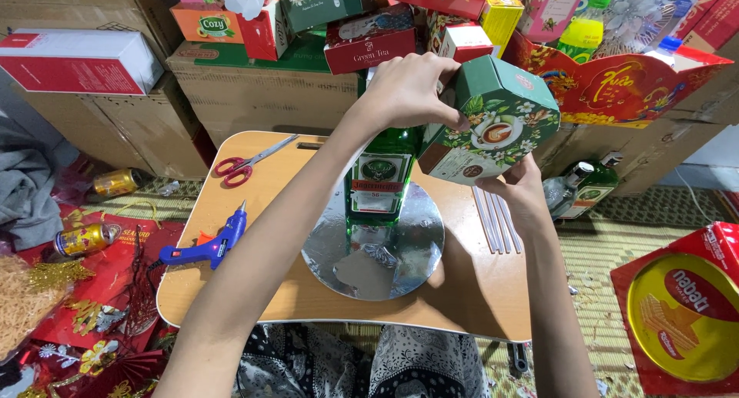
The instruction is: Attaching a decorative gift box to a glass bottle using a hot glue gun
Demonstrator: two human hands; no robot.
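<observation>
A green octagonal gift box (pixel 493 121) with flowers and a cup printed on it is held up above a small wooden table (pixel 477 290). My left hand (pixel 408 90) grips its upper left side. My right hand (pixel 519 194) supports it from below. Just under and left of the box stands a square green glass bottle (pixel 379 184) on a round silver board (pixel 408 248). The bottle's neck is hidden behind my left hand.
Red-handled scissors (pixel 245 164) and a blue glue gun (pixel 209 245) lie on the table's left; white glue sticks (pixel 494 219) lie on its right. Cardboard cartons and gift boxes (pixel 254 82) stack behind. A second green bottle (pixel 581 188), a red biscuit tin (pixel 681 313) and cans (pixel 85 239) sit on the floor.
</observation>
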